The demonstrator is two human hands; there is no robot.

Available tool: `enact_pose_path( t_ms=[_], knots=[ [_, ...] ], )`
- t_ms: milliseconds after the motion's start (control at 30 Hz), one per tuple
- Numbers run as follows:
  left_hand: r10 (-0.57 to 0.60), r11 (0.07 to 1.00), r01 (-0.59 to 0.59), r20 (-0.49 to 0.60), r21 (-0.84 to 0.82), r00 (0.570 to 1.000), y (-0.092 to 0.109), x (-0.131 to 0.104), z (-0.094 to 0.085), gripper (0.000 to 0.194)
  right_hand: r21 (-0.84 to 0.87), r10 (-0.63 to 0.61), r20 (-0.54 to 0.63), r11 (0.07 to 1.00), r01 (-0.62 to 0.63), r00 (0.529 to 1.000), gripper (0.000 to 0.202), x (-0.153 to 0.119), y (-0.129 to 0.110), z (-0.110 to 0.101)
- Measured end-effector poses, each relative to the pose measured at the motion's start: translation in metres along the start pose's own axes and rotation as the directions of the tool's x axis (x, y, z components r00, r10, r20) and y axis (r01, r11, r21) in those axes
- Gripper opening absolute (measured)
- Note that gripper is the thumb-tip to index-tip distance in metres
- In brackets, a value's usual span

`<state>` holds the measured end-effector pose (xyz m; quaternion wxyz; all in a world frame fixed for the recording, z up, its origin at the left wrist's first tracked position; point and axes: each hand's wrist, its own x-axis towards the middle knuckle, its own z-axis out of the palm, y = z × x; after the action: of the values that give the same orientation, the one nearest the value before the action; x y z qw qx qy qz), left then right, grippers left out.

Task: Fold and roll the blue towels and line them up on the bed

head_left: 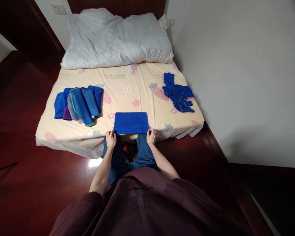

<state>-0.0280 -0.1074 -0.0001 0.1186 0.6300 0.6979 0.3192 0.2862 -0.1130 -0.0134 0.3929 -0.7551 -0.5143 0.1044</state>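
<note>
A blue towel [131, 120] lies flat at the front edge of the bed, with a folded strip along its near side. At the strip's left end, my left hand [111, 138] pinches the near corner. My right hand [151, 137] grips the opposite near corner, thumb and finger closed on the cloth. To the left rests a group of rolled or folded towels [81, 104] in blue, purple and grey, some with green edging. A crumpled heap of blue cloth [178, 93] with green edging lies on the right side of the bed.
The bed [123, 78] has a cream sheet with rabbit and carrot prints. A bunched white quilt [118, 37] fills its head end. A pale wall [241, 82] stands to the right. Dark red floor [51, 183] surrounds the bed's near side.
</note>
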Motion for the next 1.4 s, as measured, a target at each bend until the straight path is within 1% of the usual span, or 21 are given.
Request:
enact_pose_path(
  t_ms=[67,133,167,233,300,367,433,500,600,733,867,967,1100,1167,1267,1333,1400],
  knots=[
    [0.041,0.999,-0.040,-0.030,0.025,0.999,0.000,0.000,-0.001,0.033,-0.026,-0.082,0.003,0.996,0.082,0.997,0.026,0.001,-0.002,-0.003],
    [0.129,0.991,-0.129,-0.023,0.030,0.991,0.001,0.001,-0.002,0.037,-0.048,-0.190,0.041,0.980,0.192,0.981,0.033,0.003,-0.003,-0.006],
    [0.192,0.981,-0.192,0.008,0.023,0.981,0.000,0.002,-0.003,0.041,-0.056,-0.254,0.090,0.964,0.259,0.963,0.035,0.005,-0.004,-0.008],
    [0.317,0.948,-0.318,0.104,-0.004,0.943,0.000,0.005,-0.003,0.049,-0.067,-0.366,0.216,0.920,0.387,0.905,0.038,0.010,-0.003,-0.013],
    [0.394,0.917,-0.397,0.201,-0.025,0.897,-0.001,0.008,-0.002,0.052,-0.074,-0.425,0.321,0.880,0.470,0.846,0.038,0.016,-0.002,-0.019],
    [0.407,0.909,-0.416,0.272,-0.026,0.872,-0.001,0.013,-0.002,0.056,-0.083,-0.443,0.389,0.856,0.510,0.808,0.039,0.021,-0.002,-0.024],
    [0.390,0.913,-0.406,0.325,-0.020,0.861,-0.001,0.018,-0.002,0.064,-0.080,-0.445,0.447,0.844,0.530,0.776,0.047,0.025,-0.001,-0.029],
    [0.372,0.919,-0.395,0.359,-0.012,0.856,-0.001,0.024,-0.003,0.069,-0.075,-0.429,0.490,0.847,0.527,0.759,0.055,0.028,-0.001,-0.030],
    [0.367,0.918,-0.396,0.385,-0.005,0.847,0.000,0.032,-0.006,0.073,-0.090,-0.377,0.503,0.872,0.481,0.777,0.058,0.033,-0.002,-0.027],
    [0.369,0.915,-0.402,0.411,-0.006,0.833,0.002,0.042,-0.011,0.071,-0.111,-0.338,0.487,0.891,0.440,0.806,0.059,0.044,-0.007,-0.019],
    [0.346,0.925,-0.381,0.412,0.003,0.843,0.005,0.049,-0.015,0.070,-0.097,-0.320,0.466,0.908,0.407,0.825,0.056,0.055,-0.010,-0.018],
    [0.337,0.928,-0.373,0.411,0.008,0.847,0.003,0.052,-0.017,0.065,-0.093,-0.319,0.462,0.911,0.403,0.828,0.055,0.057,-0.010,-0.024],
    [0.335,0.931,-0.366,0.417,-0.006,0.845,-0.002,0.048,-0.019,0.064,-0.080,-0.338,0.473,0.903,0.422,0.814,0.053,0.054,-0.009,-0.032],
    [0.315,0.944,-0.329,0.408,-0.037,0.857,-0.005,0.046,-0.018,0.065,-0.061,-0.339,0.470,0.909,0.413,0.815,0.052,0.053,-0.008,-0.033],
    [0.250,0.968,-0.220,0.359,-0.125,0.899,-0.008,0.047,-0.014,0.066,-0.003,-0.328,0.458,0.929,0.370,0.826,0.053,0.055,-0.007,-0.031],
    [0.202,0.974,-0.155,0.324,-0.165,0.924,-0.009,0.050,-0.011,0.066,0.054,-0.307,0.459,0.946,0.319,0.834,0.054,0.059,-0.005,-0.029],
    [0.168,0.978,-0.120,0.302,-0.171,0.938,-0.011,0.053,-0.010,0.064,0.106,-0.273,0.459,0.962,0.252,0.845,0.053,0.064,-0.002,-0.026]
  ],
)
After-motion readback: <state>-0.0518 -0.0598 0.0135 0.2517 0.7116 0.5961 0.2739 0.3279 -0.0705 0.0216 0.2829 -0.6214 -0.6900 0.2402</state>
